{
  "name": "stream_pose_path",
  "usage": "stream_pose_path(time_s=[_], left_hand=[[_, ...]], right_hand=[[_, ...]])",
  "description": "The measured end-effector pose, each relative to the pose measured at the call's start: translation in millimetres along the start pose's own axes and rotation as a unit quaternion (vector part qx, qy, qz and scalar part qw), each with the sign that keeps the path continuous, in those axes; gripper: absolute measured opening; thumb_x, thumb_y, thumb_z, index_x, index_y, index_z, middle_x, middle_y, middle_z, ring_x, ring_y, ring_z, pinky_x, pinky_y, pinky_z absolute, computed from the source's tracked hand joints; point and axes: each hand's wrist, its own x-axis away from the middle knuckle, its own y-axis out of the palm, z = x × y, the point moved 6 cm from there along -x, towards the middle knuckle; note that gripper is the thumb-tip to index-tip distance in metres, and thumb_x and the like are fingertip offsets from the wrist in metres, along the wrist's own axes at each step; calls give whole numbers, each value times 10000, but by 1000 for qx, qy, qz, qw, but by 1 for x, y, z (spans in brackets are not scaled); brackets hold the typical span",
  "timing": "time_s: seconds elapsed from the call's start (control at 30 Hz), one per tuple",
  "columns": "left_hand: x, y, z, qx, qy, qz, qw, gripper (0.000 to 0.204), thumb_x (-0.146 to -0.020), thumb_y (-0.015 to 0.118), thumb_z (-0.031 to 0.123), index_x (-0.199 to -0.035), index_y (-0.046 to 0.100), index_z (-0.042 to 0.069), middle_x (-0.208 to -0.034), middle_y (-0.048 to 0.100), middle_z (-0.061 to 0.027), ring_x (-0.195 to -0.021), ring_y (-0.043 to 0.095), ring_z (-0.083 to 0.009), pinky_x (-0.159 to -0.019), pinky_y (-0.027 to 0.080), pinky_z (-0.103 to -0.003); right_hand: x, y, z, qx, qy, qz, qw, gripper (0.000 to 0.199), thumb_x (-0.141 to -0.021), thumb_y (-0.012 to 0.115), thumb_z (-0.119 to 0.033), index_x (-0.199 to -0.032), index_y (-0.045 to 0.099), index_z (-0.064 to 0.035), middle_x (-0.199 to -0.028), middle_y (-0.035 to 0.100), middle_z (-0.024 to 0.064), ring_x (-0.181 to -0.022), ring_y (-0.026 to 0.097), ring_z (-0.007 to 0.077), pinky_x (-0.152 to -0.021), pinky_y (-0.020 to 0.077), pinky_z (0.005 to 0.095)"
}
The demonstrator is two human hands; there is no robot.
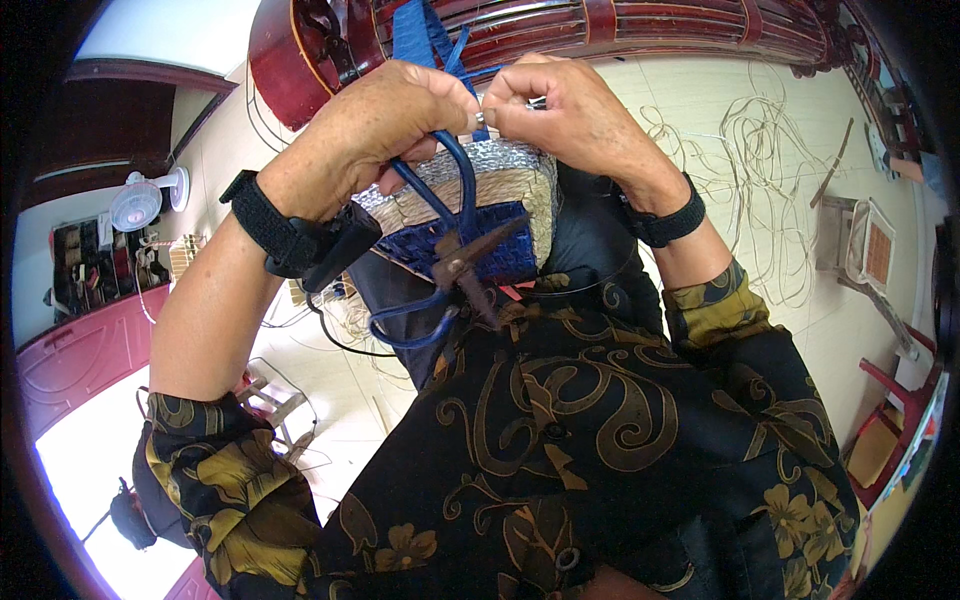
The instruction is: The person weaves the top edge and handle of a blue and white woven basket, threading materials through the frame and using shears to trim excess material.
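Observation:
A woven bag (500, 192) in bands of silver, straw and dark blue rests on my lap. Above its silver rim my left hand (390, 115) and my right hand (560, 110) meet, thumbs and forefingers pinched around a tiny shiny bit that is too small to name. Hooked over the lower fingers of my left hand is one blue handle of a pair of scissors (455, 268). Their rusty blades stand apart and hang in front of the bag. Behind my fingertips a blue strap (420, 40) rises from the bag, with thin blue strands beside it.
A dark red wooden bench (680, 25) stands just beyond my hands. Loose pale strands (765, 150) lie tangled on the tiled floor at the right, near a small stool (868, 250). At the left are a white fan (138, 205) and another low stool (275, 400).

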Motion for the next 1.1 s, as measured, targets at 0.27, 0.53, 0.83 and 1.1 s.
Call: stream_pose_path(time_s=[0.27,0.53,0.83,1.1], left_hand=[[1,0,2,-9,-6,23,1000,98,-800,557,180,-759,610,109,-428,386,56,-304,296,-22,-258,212,-181],[-10,3,3,-6,28,21,999,87,-812,552,146,-773,608,93,-425,393,54,-301,296,-18,-265,222,-179],[-11,-1,5,121,40,-16,992,73,-829,543,121,-824,589,64,-440,398,41,-292,301,-29,-246,231,-183],[-19,-8,-10,268,50,10,962,71,-816,561,119,-838,579,54,-502,502,0,-321,423,-65,-233,293,-206]], right_hand=[[-3,0,-3,29,51,-22,998,142,-716,578,-179,-694,628,-47,-606,590,94,-536,565,178,-510,432,307],[25,-42,-4,-29,38,143,989,175,-831,567,-221,-828,614,-52,-714,607,13,-676,557,84,-581,437,233],[108,-23,-20,-173,264,-106,943,112,-842,559,-137,-795,607,-48,-706,590,-16,-614,492,27,-527,389,188],[114,-54,-34,-179,165,20,970,182,-851,547,-174,-845,612,-4,-859,608,77,-835,542,137,-751,409,261]])
